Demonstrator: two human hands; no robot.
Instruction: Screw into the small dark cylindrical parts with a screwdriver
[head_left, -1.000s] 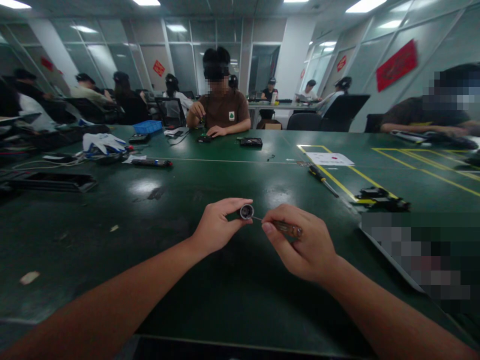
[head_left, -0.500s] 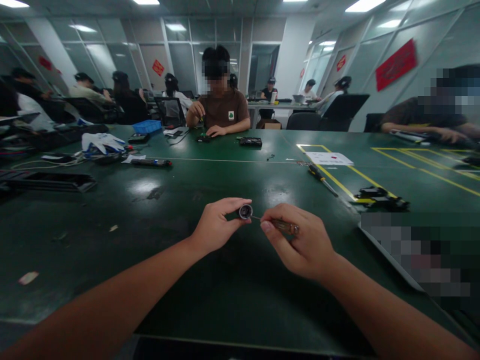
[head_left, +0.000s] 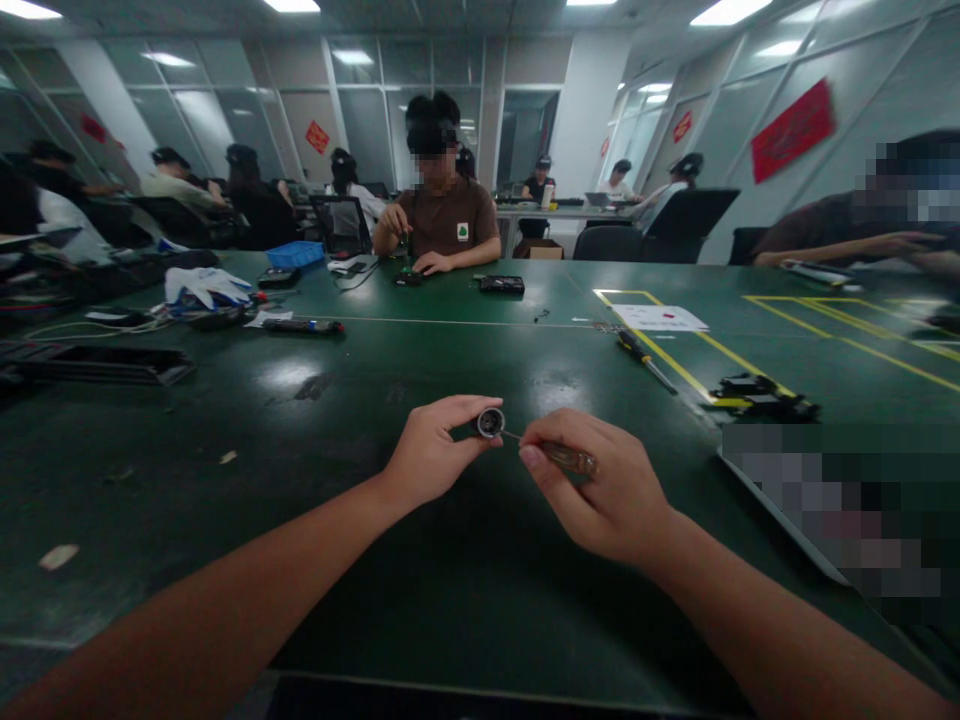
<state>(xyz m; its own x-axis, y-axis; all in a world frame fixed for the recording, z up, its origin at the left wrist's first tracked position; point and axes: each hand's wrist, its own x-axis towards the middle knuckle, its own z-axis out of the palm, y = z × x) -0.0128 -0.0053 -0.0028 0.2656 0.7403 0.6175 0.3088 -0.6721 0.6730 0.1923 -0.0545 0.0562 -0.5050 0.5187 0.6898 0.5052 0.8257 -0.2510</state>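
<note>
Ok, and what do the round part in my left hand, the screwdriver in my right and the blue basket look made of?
The round part looks metal, from its greyish, faintly shiny rim, though plastic is possible. The screwdriver has a thin, probably metal shaft and a glinting brownish handle, perhaps translucent plastic. The blue basket seems matte plastic, being evenly coloured.

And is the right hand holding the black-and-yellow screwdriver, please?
No, the black-and-yellow screwdriver lies on the table, ahead of the right hand.

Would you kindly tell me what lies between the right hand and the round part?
In the head view, the thin shaft of the brown-handled tool runs from the right hand toward the round part in the left hand.
</note>
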